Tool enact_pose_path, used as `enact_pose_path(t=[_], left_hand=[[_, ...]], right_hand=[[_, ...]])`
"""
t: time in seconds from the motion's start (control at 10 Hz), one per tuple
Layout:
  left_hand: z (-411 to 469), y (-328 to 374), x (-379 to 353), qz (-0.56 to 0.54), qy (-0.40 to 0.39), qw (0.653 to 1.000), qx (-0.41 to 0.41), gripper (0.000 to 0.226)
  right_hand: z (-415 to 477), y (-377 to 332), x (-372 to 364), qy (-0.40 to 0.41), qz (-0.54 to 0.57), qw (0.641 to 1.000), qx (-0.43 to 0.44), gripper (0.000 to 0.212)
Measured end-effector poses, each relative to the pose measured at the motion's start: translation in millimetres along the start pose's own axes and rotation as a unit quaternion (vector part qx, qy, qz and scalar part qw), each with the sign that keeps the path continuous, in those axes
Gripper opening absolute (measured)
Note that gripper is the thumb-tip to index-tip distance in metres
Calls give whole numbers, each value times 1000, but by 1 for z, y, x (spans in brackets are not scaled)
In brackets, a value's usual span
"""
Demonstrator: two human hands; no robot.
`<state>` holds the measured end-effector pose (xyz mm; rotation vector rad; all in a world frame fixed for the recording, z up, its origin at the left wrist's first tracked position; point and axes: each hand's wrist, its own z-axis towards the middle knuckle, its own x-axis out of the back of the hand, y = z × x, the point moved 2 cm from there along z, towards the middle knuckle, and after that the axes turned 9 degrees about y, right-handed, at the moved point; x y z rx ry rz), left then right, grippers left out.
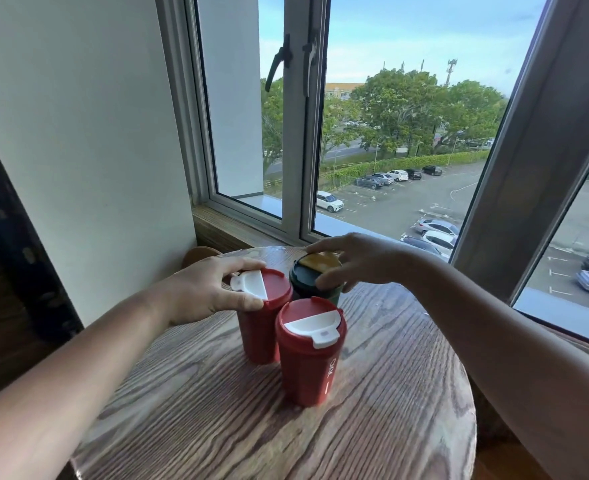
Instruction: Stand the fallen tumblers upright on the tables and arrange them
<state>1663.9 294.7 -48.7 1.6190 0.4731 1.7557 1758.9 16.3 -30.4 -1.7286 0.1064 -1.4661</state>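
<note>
Three tumblers upright on the round tabletop

Left hand (203, 289) fingers grasp the rear red tumbler (263, 317) at its lid; right hand (359, 261) fingers grasp the green tumbler (312, 278) top. The front red tumbler (308, 355) stands free on the tabletop (390, 410), touching its neighbours

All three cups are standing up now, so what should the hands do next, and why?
Probably nudge the cups into a neater group, then let go. The left hand grips the back red cup, the right hand grips the green cup, and the front red cup stands free, close beside them.
</note>
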Motion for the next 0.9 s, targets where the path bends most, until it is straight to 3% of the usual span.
enact_pose_path(t=[0.1,0.3,0.4,0.5,0.6,0.8,0.9], left_hand=[[-1,0,0,7,6,1000,4,84],[0,1,-1,3,10,1000,0,84],[0,1,-1,9,13,1000,1,82],[-3,-1,-1,28,16,999,9,95],[-3,-1,-3,46,25,999,-4,86],[-6,14,0,-40,6,999,5,73],[-7,27,7,-20,54,998,-24,68]], right_hand=[[6,1,-2,30,52,997,-38,47],[6,-10,-10,93,-12,995,-20,24],[2,-12,-8,89,-43,995,-15,25],[0,-11,-7,73,-30,996,-29,29],[0,-11,-8,72,-21,996,-41,33],[-9,-20,-5,104,-58,993,-26,52],[-22,-29,-1,145,-48,988,-13,55]])
